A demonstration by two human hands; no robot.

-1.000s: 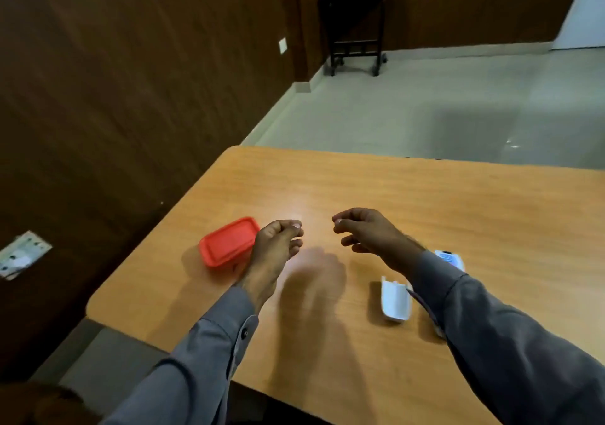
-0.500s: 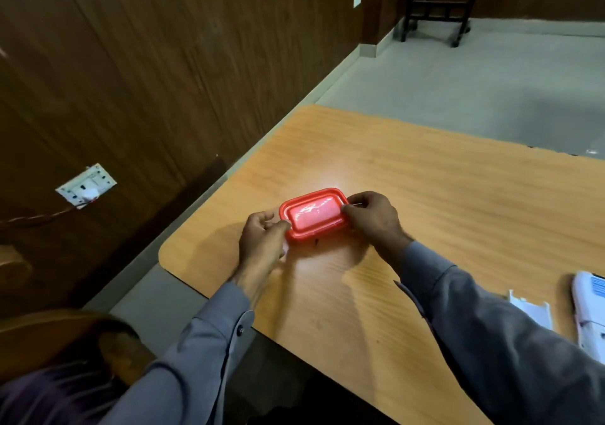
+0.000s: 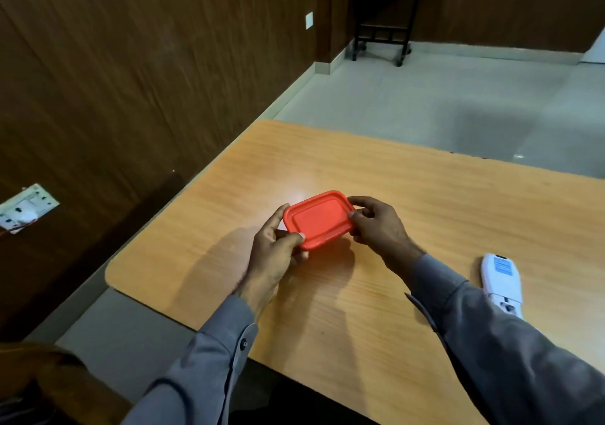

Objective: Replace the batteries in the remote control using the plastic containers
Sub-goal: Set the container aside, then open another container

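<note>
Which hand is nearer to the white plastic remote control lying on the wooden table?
Right. The right hand pinches the right end of the red plastic container, on the side of the white plastic remote control; the left hand grips the container's far left end.

A wooden table [image 3: 425, 215] stands on a pale grey floor [image 3: 442, 103] beside dark wood-panelled walls [image 3: 131, 81], with a white socket plate [image 3: 27, 208] low at left and a dark wheeled stand [image 3: 383, 9] in the far corner.

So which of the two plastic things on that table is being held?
The red lidded container, gripped by both hands, left and right. The white remote control lies untouched on the table beside the right sleeve.
</note>
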